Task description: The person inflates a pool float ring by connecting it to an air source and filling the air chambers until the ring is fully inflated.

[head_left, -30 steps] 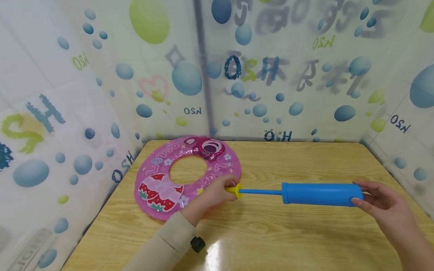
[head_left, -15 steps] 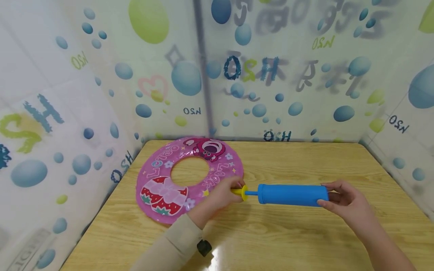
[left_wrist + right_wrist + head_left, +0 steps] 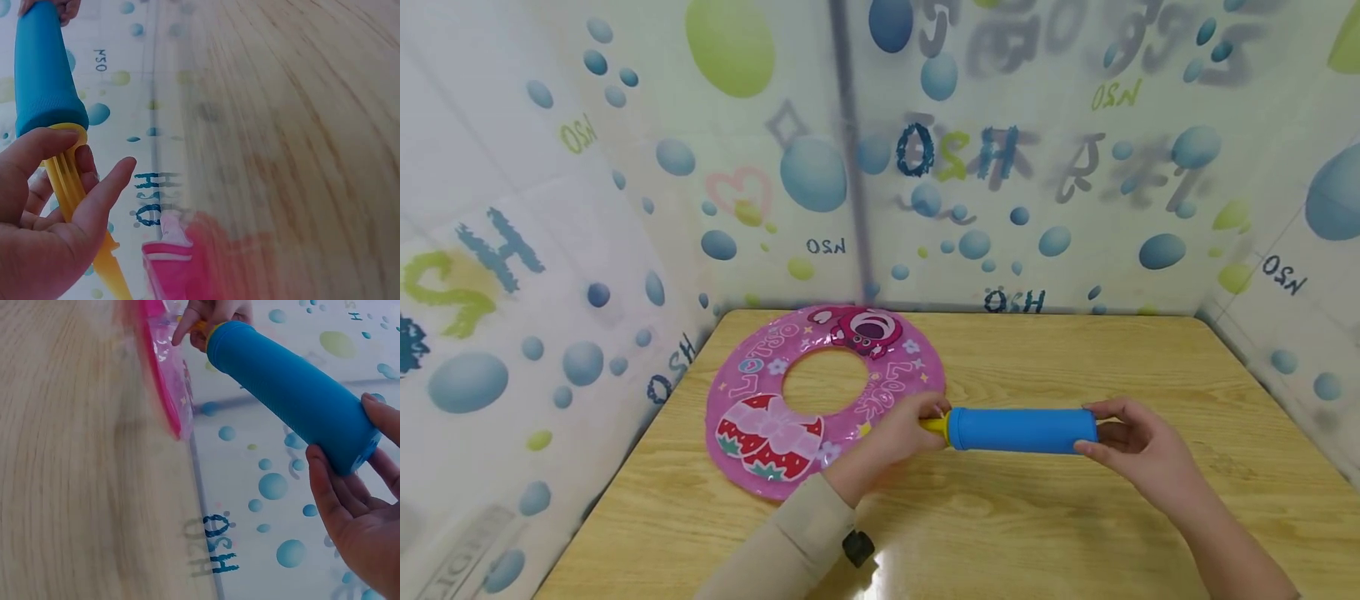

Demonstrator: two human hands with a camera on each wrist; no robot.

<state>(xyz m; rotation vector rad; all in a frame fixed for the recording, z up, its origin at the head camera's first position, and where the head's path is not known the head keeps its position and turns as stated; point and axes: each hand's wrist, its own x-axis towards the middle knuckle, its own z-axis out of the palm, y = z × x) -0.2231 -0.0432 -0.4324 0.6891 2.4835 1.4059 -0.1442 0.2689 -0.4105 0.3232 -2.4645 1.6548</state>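
A blue hand pump (image 3: 1022,430) lies level between my hands, its barrel pushed close up against a yellow end piece (image 3: 65,181). My left hand (image 3: 906,433) grips that yellow piece between thumb and fingers. On the other end of the barrel, my right hand (image 3: 1138,454) holds the pump by its base with fingertips and thumb. Beneath and left of my left hand is a pink inflated swim ring (image 3: 727,387) printed with strawberries and a bear. The tip of the yellow piece is hidden by my left hand in the head view.
Both hands work above a wood-grain table (image 3: 1075,358). A patterned curtain (image 3: 1060,192) with blue and green bubbles rises along its back and sides. Something small and black (image 3: 858,548) is at my left sleeve (image 3: 797,533).
My right hand has moved left and pushed the barrel along its rod, which no longer shows. The left hand and swim ring have shifted slightly right.
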